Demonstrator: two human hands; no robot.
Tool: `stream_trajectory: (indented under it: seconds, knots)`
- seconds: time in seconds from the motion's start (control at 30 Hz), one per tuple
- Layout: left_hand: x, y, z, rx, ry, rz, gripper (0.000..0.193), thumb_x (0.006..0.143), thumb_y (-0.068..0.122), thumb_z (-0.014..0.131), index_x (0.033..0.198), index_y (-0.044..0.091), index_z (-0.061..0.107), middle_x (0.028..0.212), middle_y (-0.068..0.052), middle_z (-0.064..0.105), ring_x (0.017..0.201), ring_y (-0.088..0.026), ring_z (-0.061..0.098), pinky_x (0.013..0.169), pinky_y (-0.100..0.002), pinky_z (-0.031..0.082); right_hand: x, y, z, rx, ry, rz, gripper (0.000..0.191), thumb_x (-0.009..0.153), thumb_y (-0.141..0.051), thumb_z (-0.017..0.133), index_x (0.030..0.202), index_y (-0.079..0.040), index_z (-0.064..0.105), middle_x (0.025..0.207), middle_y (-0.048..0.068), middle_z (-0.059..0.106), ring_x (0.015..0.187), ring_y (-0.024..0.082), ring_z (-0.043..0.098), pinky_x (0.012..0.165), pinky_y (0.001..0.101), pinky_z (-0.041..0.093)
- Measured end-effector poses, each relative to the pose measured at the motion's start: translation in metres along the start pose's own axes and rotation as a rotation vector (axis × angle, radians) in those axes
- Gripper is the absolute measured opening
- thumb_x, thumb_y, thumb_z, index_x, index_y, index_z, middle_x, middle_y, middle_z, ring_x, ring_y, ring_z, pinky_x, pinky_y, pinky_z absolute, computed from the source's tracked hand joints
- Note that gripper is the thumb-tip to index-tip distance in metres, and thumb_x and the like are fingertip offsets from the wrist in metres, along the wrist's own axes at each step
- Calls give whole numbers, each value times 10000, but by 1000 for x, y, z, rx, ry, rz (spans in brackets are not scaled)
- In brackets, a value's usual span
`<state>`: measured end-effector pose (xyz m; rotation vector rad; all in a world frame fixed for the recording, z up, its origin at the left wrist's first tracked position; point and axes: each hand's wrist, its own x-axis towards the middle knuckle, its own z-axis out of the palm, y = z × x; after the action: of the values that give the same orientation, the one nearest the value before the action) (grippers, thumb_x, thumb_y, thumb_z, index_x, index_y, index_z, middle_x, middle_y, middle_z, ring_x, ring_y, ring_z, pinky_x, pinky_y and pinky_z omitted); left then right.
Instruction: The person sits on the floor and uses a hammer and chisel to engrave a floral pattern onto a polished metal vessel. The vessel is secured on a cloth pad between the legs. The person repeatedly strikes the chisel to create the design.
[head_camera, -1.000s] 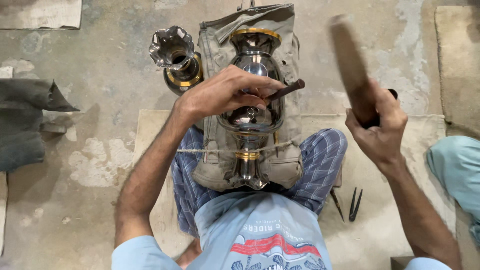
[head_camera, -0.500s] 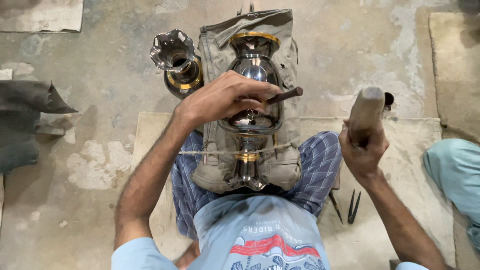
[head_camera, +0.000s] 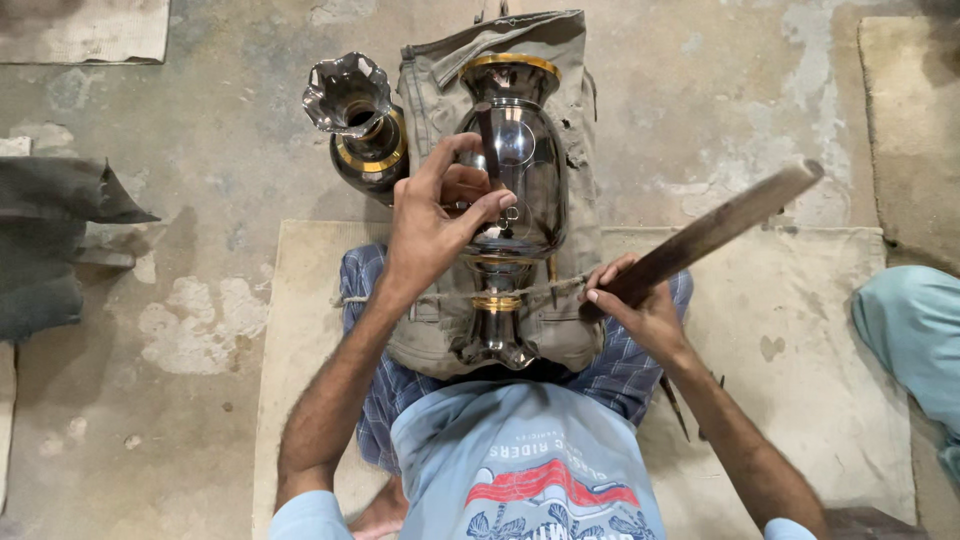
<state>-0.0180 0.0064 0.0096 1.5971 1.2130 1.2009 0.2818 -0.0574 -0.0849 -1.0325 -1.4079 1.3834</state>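
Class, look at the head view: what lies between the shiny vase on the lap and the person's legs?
A grey-green cloth lies under the shiny vase, folded over the checked-trousered legs; a cord crosses the vase's neck.

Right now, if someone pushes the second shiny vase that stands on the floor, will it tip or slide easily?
The standing vase looks metal with a polished surface, so it is probably stiff and slippery to grip. Its flared, wavy mouth sits above a round body, so a push near the top might tip it. On the rough concrete floor it would likely scrape rather than slide.
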Motion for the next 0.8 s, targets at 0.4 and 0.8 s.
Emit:
stream_trajectory:
  seconds: [0.4,0.8]
  knots:
    - [-2,-5,7,21,39,27,526,928,133,800,1362,42,516,906,-99,771,855,-177,814,709,-304,685,75,-162,-51,-1139,-27,-508,632,1023,-264,806,1566,-102,527,1117,150,720,837,221,715,767,398,647]
    - [-5,0,11,67,78,33,533,922,132,811,1363,57,522,902,-77,772,835,-175,815,685,-304,680,117,-274,10,-1797,-75,-625,512,873,-201,807,1376,-181,711,940,95,745,725,235,684,682,395,561]
